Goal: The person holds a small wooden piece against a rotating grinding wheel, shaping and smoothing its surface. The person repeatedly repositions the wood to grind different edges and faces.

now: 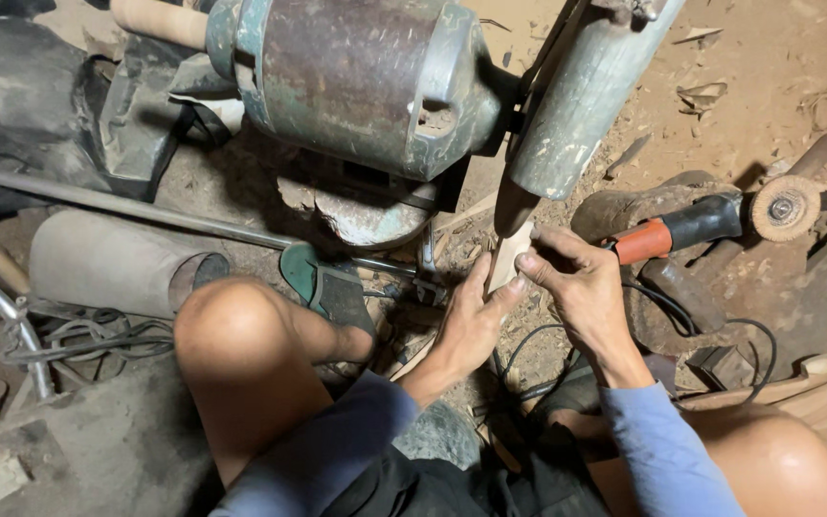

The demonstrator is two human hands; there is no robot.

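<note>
My left hand (471, 321) and my right hand (576, 282) both grip a small pale wooden piece (509, 260). They press its upper end against the dark tip under a green metal guard (581, 96) of a big old motor machine (356, 81). Left fingers lie along the wood's left side. Right thumb and fingers pinch its right edge. I sit on the ground with my bare knees (241, 335) on either side of my arms.
An angle grinder with an orange-black grip (677, 230) and wire wheel (785, 207) lies right of my hands, its cable (720, 330) looping below. A grey pipe (117, 263), metal rods, a green sandal (303, 273) and carved wood (815, 383) lie around on the sawdust floor.
</note>
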